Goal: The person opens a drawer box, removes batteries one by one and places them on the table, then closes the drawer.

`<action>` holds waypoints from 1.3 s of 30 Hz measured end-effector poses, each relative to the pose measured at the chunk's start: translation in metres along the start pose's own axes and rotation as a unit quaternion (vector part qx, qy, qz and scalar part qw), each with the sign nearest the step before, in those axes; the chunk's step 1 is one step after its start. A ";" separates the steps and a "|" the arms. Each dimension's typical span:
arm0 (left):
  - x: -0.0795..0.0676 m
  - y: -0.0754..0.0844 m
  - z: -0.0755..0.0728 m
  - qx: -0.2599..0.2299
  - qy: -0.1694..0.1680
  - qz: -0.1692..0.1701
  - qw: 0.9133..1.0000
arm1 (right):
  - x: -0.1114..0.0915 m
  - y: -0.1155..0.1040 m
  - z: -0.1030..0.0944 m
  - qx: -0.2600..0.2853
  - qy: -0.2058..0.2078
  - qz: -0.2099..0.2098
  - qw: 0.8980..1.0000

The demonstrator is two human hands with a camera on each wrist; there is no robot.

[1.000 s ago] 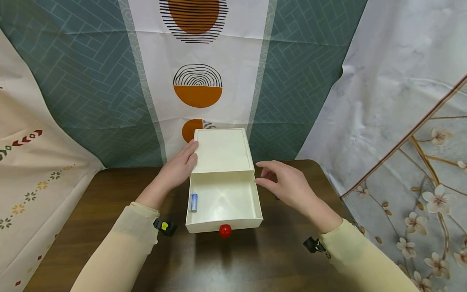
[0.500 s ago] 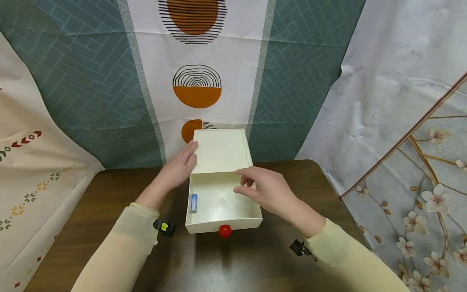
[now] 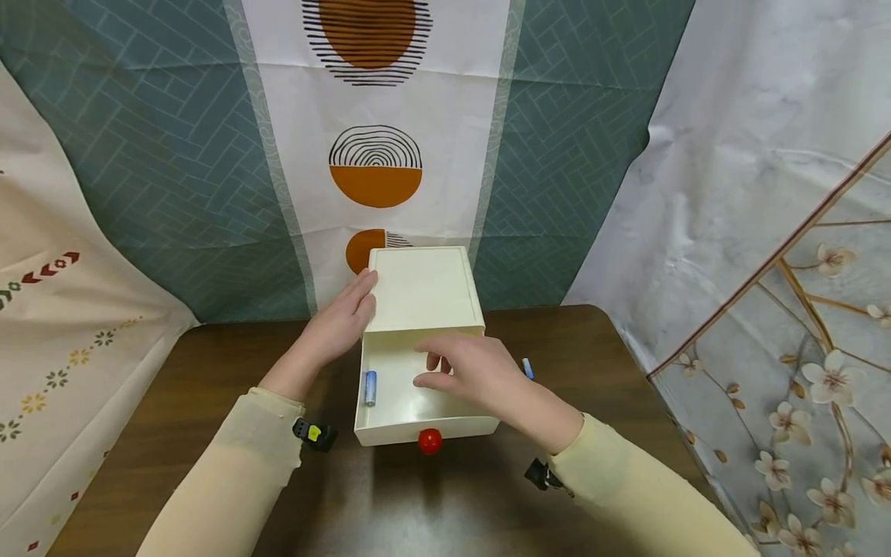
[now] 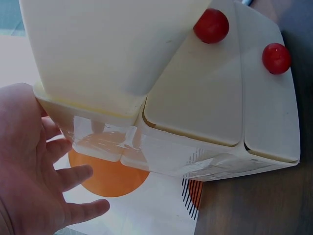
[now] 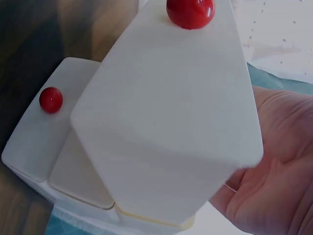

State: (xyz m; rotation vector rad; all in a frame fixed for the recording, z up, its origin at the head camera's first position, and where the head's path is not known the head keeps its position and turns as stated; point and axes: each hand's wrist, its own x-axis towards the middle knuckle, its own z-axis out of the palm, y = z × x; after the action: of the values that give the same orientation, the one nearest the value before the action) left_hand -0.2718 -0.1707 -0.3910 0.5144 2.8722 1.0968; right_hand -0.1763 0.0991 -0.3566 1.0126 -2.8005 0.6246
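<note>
Hovering over the drawer [image 3: 397,433], fingers loosely bent, the right hand [image 3: 483,373] is gripping nothing visible, the left hand [image 3: 339,323] is touching the cabinet [image 3: 425,288] straight-fingered — and a careless bump is risking rolling that blue battery [image 3: 371,387] lying inside, far left.

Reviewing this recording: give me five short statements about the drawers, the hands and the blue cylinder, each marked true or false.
1. The top drawer is pulled out. True.
2. The right hand grips the red knob. False: it is at the drawer's opening, away from the knob.
3. A blue cylinder lies inside, along the drawer's left wall. True.
4. The left hand lies on the table. False: it is at the cabinet's left side.
5. The lower drawers are shut. True.
</note>
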 end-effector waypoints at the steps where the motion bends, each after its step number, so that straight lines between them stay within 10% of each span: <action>1: 0.000 0.000 0.000 0.000 0.000 0.000 1.000 | 0.001 -0.001 0.001 0.001 -0.006 0.001 1.000; 39: 0.001 0.000 -0.001 -0.002 -0.002 0.003 1.000 | 0.056 -0.025 0.048 -0.080 -0.142 0.017 0.986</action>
State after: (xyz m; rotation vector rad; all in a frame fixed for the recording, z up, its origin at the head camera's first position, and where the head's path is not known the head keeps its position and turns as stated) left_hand -0.2724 -0.1712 -0.3907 0.5234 2.8655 1.1018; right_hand -0.2018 0.0290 -0.3790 1.1020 -3.0557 0.2673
